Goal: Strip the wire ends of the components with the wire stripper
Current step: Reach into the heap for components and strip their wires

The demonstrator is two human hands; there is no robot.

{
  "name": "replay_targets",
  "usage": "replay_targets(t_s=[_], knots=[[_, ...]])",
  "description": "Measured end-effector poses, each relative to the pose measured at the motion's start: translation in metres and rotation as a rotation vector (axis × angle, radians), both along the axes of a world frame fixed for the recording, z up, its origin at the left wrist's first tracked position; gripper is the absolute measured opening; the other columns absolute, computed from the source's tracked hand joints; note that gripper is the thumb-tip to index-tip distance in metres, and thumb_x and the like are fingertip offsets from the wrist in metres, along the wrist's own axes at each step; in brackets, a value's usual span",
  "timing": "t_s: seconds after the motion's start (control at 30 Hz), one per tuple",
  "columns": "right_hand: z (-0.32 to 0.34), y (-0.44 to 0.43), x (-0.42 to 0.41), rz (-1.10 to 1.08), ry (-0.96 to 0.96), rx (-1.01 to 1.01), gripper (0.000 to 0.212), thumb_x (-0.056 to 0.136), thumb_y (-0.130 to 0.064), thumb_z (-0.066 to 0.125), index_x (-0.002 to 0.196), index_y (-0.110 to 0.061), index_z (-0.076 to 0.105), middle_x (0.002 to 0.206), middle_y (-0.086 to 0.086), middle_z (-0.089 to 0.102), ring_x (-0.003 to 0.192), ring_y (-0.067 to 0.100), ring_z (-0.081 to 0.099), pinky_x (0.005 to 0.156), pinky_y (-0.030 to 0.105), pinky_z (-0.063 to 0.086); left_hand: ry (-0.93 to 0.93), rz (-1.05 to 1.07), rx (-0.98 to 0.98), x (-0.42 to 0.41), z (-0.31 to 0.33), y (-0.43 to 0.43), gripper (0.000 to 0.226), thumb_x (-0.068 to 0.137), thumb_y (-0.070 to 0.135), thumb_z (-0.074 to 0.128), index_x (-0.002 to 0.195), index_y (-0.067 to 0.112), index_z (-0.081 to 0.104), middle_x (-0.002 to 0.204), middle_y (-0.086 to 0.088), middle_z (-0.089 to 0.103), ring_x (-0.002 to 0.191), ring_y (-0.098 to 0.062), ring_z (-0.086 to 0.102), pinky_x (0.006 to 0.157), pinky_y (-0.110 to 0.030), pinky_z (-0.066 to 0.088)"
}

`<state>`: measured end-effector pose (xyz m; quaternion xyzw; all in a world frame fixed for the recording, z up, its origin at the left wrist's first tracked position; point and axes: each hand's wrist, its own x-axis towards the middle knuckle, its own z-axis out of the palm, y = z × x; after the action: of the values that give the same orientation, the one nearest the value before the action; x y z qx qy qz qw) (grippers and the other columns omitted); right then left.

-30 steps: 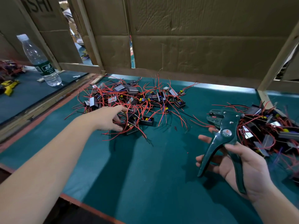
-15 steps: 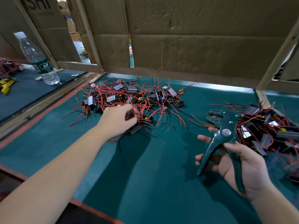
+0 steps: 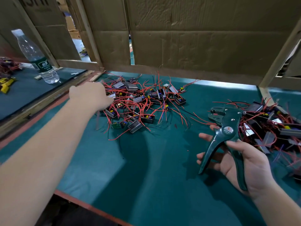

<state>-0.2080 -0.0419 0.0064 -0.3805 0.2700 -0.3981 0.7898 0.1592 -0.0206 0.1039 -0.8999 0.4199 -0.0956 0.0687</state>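
Observation:
A heap of small black components with red wires (image 3: 143, 103) lies on the green mat (image 3: 146, 168) at the middle back. My left hand (image 3: 91, 95) reaches over the heap's left edge, its back toward me and motion-blurred; the fingertips are among the wires and I cannot see whether they grip anything. My right hand (image 3: 249, 167) holds the dark green wire stripper (image 3: 228, 126) at the right, thumb curled over one handle, the other handle spread away from the fingers, jaws pointing away from me. A second heap of components (image 3: 268, 128) lies just behind the stripper.
A cardboard wall (image 3: 195, 38) on a wooden frame closes the back. A water bottle (image 3: 37, 57) stands on the neighbouring bench at the left, beyond a wooden divider (image 3: 40, 103), with a yellow tool (image 3: 6, 84) there. The mat's red front edge (image 3: 84, 204) is near me.
My left hand has moved from the heap's near side to its far left edge. Right hand and stripper have stayed put.

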Motion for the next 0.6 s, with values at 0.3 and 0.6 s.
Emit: replay_targets(t_s=[0.3, 0.6], knots=[[-0.002, 0.000, 0.001, 0.010, -0.005, 0.003, 0.053, 0.076, -0.018, 0.042, 0.127, -0.011, 0.054, 0.121, 0.026, 0.062, 0.073, 0.048, 0.064, 0.068, 0.058, 0.055, 0.341, -0.409, -0.004, -0.051, -0.061, 0.006, 0.039, 0.073, 0.055, 0.072, 0.097, 0.024, 0.069, 0.100, 0.007, 0.067, 0.098, -0.019, 0.062, 0.083, -0.040, 0.054], [-0.003, 0.000, 0.001, 0.009, -0.014, 0.008, 0.047, 0.076, -0.019, 0.043, 0.120, -0.011, 0.057, 0.122, 0.027, 0.061, 0.074, 0.048, 0.064, 0.066, 0.057, 0.055, 0.520, -0.354, -0.222, -0.054, -0.073, -0.003, 0.036, 0.078, 0.053, 0.070, 0.079, 0.018, 0.069, 0.074, 0.006, 0.066, 0.074, -0.016, 0.059, 0.069, -0.029, 0.044]])
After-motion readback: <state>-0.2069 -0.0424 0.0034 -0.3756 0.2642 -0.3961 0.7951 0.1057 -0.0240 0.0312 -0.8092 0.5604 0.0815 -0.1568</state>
